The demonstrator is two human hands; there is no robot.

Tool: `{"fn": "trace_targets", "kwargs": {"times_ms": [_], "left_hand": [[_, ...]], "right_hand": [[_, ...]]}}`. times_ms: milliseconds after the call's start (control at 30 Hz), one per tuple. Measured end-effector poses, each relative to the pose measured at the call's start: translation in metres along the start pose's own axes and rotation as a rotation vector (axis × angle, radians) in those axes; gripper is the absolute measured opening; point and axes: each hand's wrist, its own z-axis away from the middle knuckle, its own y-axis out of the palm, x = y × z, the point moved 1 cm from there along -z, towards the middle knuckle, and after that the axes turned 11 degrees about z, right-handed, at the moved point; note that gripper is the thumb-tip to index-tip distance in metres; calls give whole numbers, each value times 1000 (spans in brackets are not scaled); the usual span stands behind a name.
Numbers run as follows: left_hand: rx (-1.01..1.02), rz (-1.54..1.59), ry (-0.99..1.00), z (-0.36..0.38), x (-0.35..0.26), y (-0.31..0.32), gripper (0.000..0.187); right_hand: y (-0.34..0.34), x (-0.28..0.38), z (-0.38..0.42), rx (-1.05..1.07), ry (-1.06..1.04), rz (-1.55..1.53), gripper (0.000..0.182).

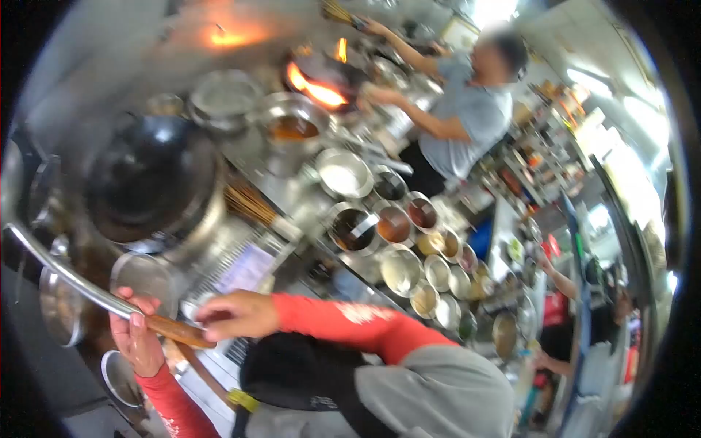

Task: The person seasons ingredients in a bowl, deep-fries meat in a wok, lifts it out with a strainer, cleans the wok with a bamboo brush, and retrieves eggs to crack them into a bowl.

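Observation:
My left hand (139, 332) is closed around a long wok tool (80, 283) with a curved metal shaft and a wooden grip. Its shaft runs up to the left edge of the view, where the head of the tool is not clearly visible. Beside the grip's end is my right hand (239, 315), with bent fingers apart and the thumb right at the wood. A large dark wok (150, 179) sits beyond my hands on the stove. Next to it lies a bamboo brush (248, 201).
At the neighbouring burner a person (464, 109) holds a flaming wok (325, 73) and a brush (339, 13). A pot of orange liquid (292, 120) stands between the woks. Several sauce bowls (400, 270) line the counter to the right. Round metal strainers (62, 303) hang at the left.

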Motion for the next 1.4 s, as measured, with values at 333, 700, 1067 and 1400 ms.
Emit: {"fn": "trace_targets", "kwargs": {"times_ms": [333,700,1067,1400], "left_hand": [[278,-6,-352,10,99,123,53],[265,-126,-492,42,183,156,39],[286,-122,-477,43,192,165,36],[238,-169,-411,49,177,111,35]], "right_hand": [[-74,-26,86,-25,216,-268,34],[-165,-13,186,-335,91,-445,69],[-187,-29,208,-592,143,-330,70],[-211,-20,180,-738,306,-314,67]]}}
